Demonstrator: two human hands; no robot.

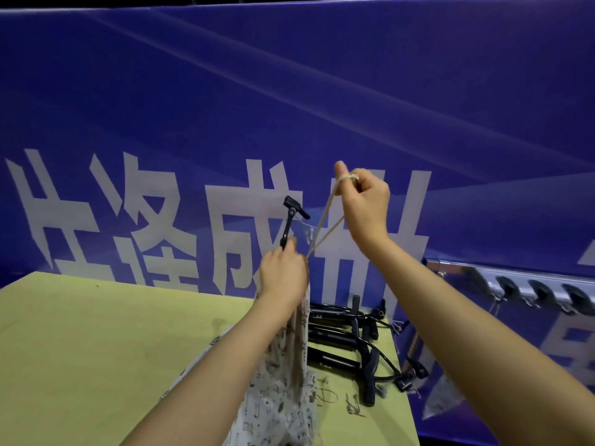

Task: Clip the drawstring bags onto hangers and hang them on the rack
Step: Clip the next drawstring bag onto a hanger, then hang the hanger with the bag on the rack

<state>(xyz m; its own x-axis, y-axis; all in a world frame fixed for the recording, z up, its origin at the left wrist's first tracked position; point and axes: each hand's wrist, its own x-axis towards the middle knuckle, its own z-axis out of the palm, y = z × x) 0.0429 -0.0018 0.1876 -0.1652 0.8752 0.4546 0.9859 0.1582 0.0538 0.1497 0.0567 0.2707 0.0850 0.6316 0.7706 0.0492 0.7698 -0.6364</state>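
Both my hands are raised over the table's far right part. My left hand (283, 278) grips the gathered top of the patterned drawstring bag (289, 375) together with a black clip hanger (291, 217), which sticks up from my fist. My right hand (363, 201) is curled, higher up, pulling the bag's cord (325, 220) taut, the cord looped over my forefinger. The bag hangs down onto the yellow table (96, 349). Just right of it lies a heap of black hangers (351, 342). A rack (528, 284) with hooks runs along the blue banner (289, 91) at right.
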